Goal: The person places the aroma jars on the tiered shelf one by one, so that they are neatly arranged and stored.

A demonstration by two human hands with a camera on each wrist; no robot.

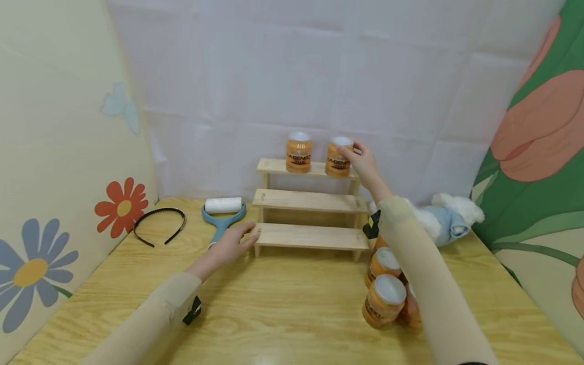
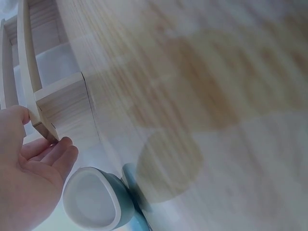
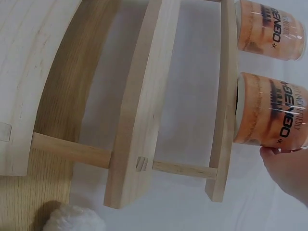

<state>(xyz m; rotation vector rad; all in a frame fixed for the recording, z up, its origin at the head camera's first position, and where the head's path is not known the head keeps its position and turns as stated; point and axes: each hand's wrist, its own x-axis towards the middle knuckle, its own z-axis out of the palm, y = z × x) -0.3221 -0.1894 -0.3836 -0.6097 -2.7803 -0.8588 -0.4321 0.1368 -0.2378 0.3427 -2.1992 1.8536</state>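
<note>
One orange can point(image 1: 336, 161) is in the person's right hand point(image 1: 366, 165), the thumb and fingers bent about its right side, parted only by the can's width. It stands upright over the top board of a three-step wooden rack point(image 1: 312, 200), at one o'clock from the rack's middle in the head view; the pictures do not settle whether its base bears fully on the board.

The left hand point(image 1: 233, 244), at eight o'clock, pinches the left end of the lowest step point(image 1: 312, 236), thumb above and fingers beneath in the left wrist view, the gap closed down to the board's thickness.

Just beside the held can, nearer twelve o'clock, a second can point(image 1: 298, 153) rests upright on the top board, a narrow space between the two. Between four and five o'clock several more cans point(image 1: 384, 301) stand close together on the wood-grain table point(image 1: 283, 314), partly hidden by the right sleeve. At three o'clock lies a white plush toy point(image 1: 458, 212) in blue clothing. At nine o'clock lies a blue-handled lint roller point(image 1: 223, 205), and farther out that way a dark headband point(image 1: 160, 209). A creased white cloth point(image 1: 319, 76) hangs behind, at twelve.
</note>
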